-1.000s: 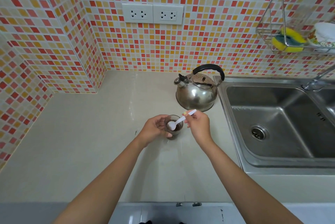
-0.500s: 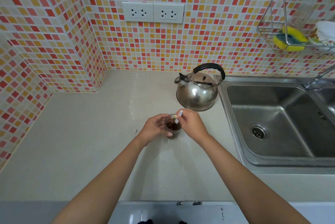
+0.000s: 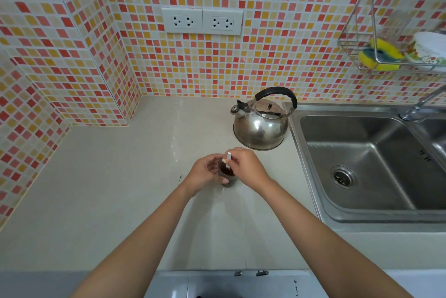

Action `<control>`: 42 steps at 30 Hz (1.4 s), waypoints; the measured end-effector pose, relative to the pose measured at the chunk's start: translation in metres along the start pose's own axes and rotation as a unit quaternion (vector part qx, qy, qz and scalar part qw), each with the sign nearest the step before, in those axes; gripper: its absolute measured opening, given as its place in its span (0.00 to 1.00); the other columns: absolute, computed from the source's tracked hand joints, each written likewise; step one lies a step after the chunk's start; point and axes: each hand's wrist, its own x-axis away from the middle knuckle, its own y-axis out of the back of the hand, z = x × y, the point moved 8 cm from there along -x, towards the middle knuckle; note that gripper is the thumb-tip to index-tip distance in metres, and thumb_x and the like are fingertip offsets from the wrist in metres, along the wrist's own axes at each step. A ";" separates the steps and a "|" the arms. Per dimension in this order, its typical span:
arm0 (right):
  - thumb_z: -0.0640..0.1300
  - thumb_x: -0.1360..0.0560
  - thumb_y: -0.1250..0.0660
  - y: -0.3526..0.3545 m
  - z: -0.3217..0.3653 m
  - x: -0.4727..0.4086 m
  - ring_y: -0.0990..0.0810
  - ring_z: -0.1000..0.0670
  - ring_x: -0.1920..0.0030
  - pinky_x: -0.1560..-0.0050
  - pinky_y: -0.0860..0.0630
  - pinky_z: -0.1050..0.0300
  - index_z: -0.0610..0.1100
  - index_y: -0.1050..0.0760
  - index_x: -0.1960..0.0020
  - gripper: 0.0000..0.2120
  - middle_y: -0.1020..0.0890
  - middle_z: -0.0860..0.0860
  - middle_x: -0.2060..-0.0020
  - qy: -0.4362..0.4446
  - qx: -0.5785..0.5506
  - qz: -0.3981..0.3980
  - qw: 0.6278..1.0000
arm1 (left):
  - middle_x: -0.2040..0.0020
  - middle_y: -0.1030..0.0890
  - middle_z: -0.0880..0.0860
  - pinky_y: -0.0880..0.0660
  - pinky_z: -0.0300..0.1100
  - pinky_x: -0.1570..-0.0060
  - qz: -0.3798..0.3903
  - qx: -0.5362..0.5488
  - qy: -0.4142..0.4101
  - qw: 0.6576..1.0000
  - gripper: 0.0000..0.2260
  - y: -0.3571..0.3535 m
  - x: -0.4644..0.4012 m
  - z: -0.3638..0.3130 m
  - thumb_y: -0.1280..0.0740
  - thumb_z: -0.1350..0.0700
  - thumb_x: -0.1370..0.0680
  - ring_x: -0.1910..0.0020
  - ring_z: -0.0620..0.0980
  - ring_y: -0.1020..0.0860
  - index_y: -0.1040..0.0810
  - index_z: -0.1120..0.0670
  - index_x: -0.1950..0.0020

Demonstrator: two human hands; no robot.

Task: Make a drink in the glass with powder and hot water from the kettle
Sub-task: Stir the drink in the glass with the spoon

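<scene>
Right hand (image 3: 246, 168) fingers (image 3: 235, 159) pinch the top of a white plastic spoon (image 3: 228, 158), handle near upright, lower end down in the glass (image 3: 226, 173). Bowl of the spoon is hidden in the liquid. Left hand (image 3: 202, 173) has its fingers curled round the left side of the glass, thumb on the near side, bracing it on the tabletop (image 3: 120, 189). Glass holds dark brown liquid; the two hands cover most of its wall, only the mouth and a bit of the near side show.

Glass sits mid tabletop, slightly right of centre. Steel kettle (image 3: 261, 126) with black handle stands just beyond it, far and right, near but not touching the hands, spout pointing left. Kettle's right side is hard up against the rim of the steel sink (image 3: 362, 162), which fills the right of the scene, drain visible in the basin. Tap (image 3: 420, 107) at the far right edge, partly cut off.

Far wall is orange/red/yellow mosaic tile with a double socket plate (image 3: 202, 20) above the kettle line. Wire rack (image 3: 386, 32) upper right on the wall carries a yellow sponge (image 3: 381, 54) and a white patterned dish (image 3: 429, 49), the latter partly out of frame. Tiled corner juts in at left.
</scene>
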 end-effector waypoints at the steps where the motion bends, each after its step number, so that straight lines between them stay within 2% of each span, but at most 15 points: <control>1: 0.38 0.25 0.37 0.003 -0.001 0.000 0.23 0.42 0.58 0.57 0.25 0.49 0.37 0.22 0.58 0.07 0.20 0.42 0.59 0.002 0.013 -0.008 1.000 | 0.50 0.16 0.50 0.24 0.35 0.48 -0.001 0.003 -0.001 1.000 0.28 0.000 0.001 -0.001 0.25 0.74 0.39 0.50 0.45 0.18 0.20 0.55 0.43; 5: 0.40 0.24 0.38 0.004 -0.008 0.002 0.22 0.42 0.59 0.58 0.26 0.51 0.38 0.22 0.59 0.09 0.19 0.43 0.61 -0.020 0.021 -0.017 0.999 | 0.48 0.17 0.53 0.24 0.39 0.43 -0.007 0.010 0.001 1.000 0.29 -0.001 0.001 -0.002 0.26 0.75 0.39 0.48 0.48 0.19 0.20 0.55 0.42; 10: 0.37 0.25 0.37 0.007 -0.005 0.001 0.22 0.43 0.57 0.56 0.25 0.50 0.37 0.21 0.58 0.07 0.19 0.42 0.59 -0.011 -0.009 -0.010 1.000 | 0.49 0.16 0.50 0.24 0.35 0.47 -0.007 0.004 0.005 1.000 0.29 0.000 0.001 -0.002 0.25 0.75 0.40 0.49 0.47 0.19 0.20 0.54 0.44; 15: 0.39 0.25 0.36 0.005 -0.014 0.002 0.26 0.48 0.65 0.63 0.30 0.54 0.38 0.22 0.62 0.09 0.22 0.47 0.68 -0.044 -0.032 -0.007 0.998 | 0.50 0.17 0.50 0.25 0.34 0.50 -0.004 -0.001 0.008 1.000 0.29 -0.001 0.001 -0.004 0.26 0.76 0.40 0.51 0.45 0.19 0.21 0.57 0.42; 17: 0.39 0.25 0.35 0.002 -0.009 0.002 0.26 0.48 0.64 0.61 0.28 0.53 0.39 0.21 0.60 0.08 0.22 0.46 0.67 -0.028 -0.049 -0.005 0.998 | 0.51 0.17 0.51 0.25 0.34 0.50 -0.004 -0.005 0.008 1.000 0.29 -0.001 0.002 -0.004 0.26 0.75 0.39 0.52 0.44 0.19 0.21 0.58 0.41; 20: 0.38 0.25 0.38 0.009 -0.009 -0.002 0.23 0.45 0.59 0.57 0.27 0.51 0.39 0.21 0.60 0.09 0.18 0.44 0.60 -0.016 -0.008 -0.016 1.000 | 0.49 0.18 0.52 0.25 0.35 0.46 -0.012 0.003 0.013 1.000 0.29 0.000 0.002 -0.003 0.26 0.76 0.39 0.50 0.47 0.20 0.22 0.57 0.41; 22: 0.38 0.25 0.40 0.011 -0.015 -0.002 0.22 0.45 0.60 0.58 0.27 0.52 0.38 0.21 0.62 0.11 0.18 0.44 0.62 -0.029 0.009 -0.023 0.999 | 0.48 0.18 0.53 0.25 0.36 0.45 -0.014 0.002 0.015 1.000 0.30 0.000 0.002 -0.003 0.26 0.76 0.39 0.49 0.47 0.20 0.22 0.56 0.41; 25: 0.39 0.24 0.37 0.001 -0.013 0.004 0.23 0.45 0.63 0.60 0.27 0.52 0.38 0.21 0.61 0.10 0.20 0.44 0.66 -0.032 -0.036 -0.005 0.999 | 0.51 0.17 0.49 0.24 0.35 0.49 -0.009 -0.005 0.013 1.000 0.30 0.000 0.002 -0.002 0.26 0.75 0.39 0.53 0.43 0.19 0.22 0.56 0.40; 27: 0.38 0.25 0.36 0.000 -0.008 0.004 0.22 0.43 0.60 0.58 0.26 0.51 0.38 0.20 0.59 0.08 0.19 0.42 0.62 -0.015 -0.046 -0.001 0.999 | 0.52 0.17 0.48 0.24 0.33 0.50 -0.009 -0.009 0.015 1.000 0.30 0.000 0.002 -0.001 0.25 0.75 0.39 0.53 0.43 0.19 0.22 0.54 0.41; 30: 0.37 0.25 0.37 0.010 -0.011 -0.001 0.22 0.44 0.58 0.56 0.25 0.50 0.38 0.21 0.57 0.07 0.18 0.43 0.58 -0.008 -0.001 -0.020 1.000 | 0.49 0.17 0.50 0.24 0.35 0.46 -0.012 -0.001 0.018 1.000 0.31 0.001 0.001 -0.001 0.25 0.75 0.39 0.50 0.45 0.19 0.22 0.54 0.41; 32: 0.37 0.25 0.38 0.011 -0.016 -0.001 0.22 0.44 0.59 0.58 0.26 0.51 0.37 0.21 0.58 0.08 0.19 0.44 0.61 -0.017 0.005 -0.019 1.000 | 0.47 0.18 0.53 0.25 0.39 0.44 -0.012 0.002 0.019 1.000 0.31 0.001 0.001 0.000 0.25 0.75 0.39 0.48 0.48 0.20 0.23 0.56 0.39; 35: 0.38 0.25 0.35 0.004 -0.013 0.003 0.25 0.48 0.64 0.62 0.28 0.54 0.39 0.20 0.59 0.07 0.22 0.48 0.66 -0.019 -0.043 -0.006 0.999 | 0.48 0.18 0.52 0.24 0.36 0.47 -0.009 -0.005 0.018 1.000 0.31 0.001 0.001 0.000 0.25 0.75 0.39 0.50 0.48 0.20 0.23 0.57 0.39; 40: 0.37 0.25 0.36 0.015 -0.023 -0.001 0.25 0.50 0.63 0.60 0.28 0.54 0.38 0.20 0.59 0.07 0.24 0.55 0.68 -0.038 -0.038 -0.032 0.998 | 0.45 0.19 0.54 0.26 0.37 0.43 -0.010 -0.007 0.022 1.000 0.31 0.000 0.002 -0.001 0.25 0.75 0.38 0.47 0.48 0.20 0.23 0.56 0.38; 42: 0.38 0.25 0.35 0.013 -0.029 0.000 0.23 0.46 0.63 0.60 0.28 0.53 0.38 0.21 0.59 0.07 0.21 0.49 0.68 -0.056 -0.057 -0.030 0.996 | 0.44 0.19 0.55 0.26 0.38 0.42 -0.012 -0.010 0.022 1.000 0.32 0.000 0.003 -0.001 0.25 0.75 0.38 0.46 0.49 0.21 0.24 0.58 0.36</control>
